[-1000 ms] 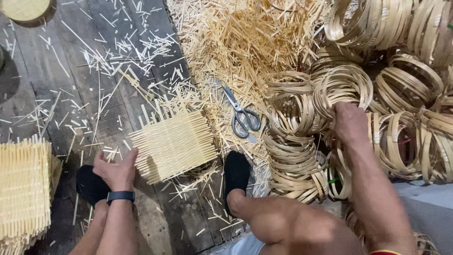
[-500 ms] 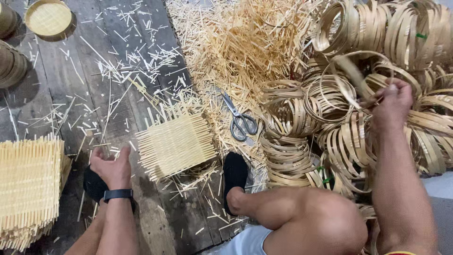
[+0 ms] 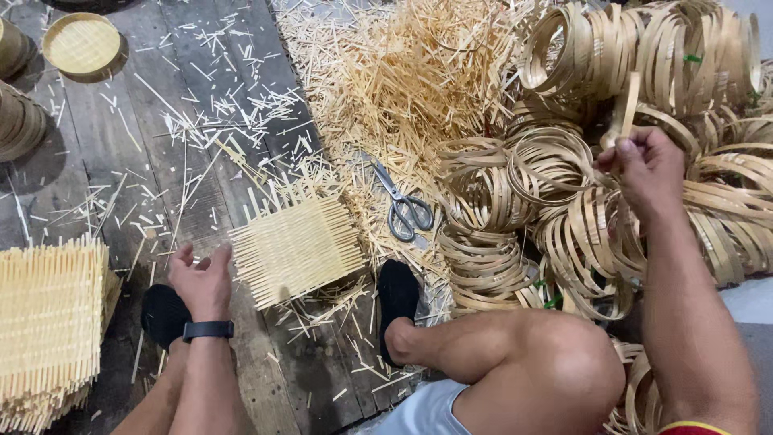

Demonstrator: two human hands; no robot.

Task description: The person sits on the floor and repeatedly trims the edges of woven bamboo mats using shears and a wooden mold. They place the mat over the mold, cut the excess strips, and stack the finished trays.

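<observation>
Since the earlier frame, right hand (image 3: pixel 644 169) has lifted a bamboo ring (image 3: pixel 624 109) clear of the ring pile (image 3: pixel 564 193), fingers clamped on its band; left hand (image 3: pixel 201 278) rests on the plank floor (image 3: pixel 97 169), fingers loosely apart, touching the left edge of the woven bamboo mat (image 3: pixel 298 246); scissors (image 3: pixel 403 209) lie between mat and rings.

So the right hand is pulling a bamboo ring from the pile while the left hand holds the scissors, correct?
Not quite. In the head view the left hand holds nothing; it rests on the floor beside the woven bamboo mat. The scissors lie untouched among the splinters. The right hand does grip a bamboo ring at the pile.
</observation>
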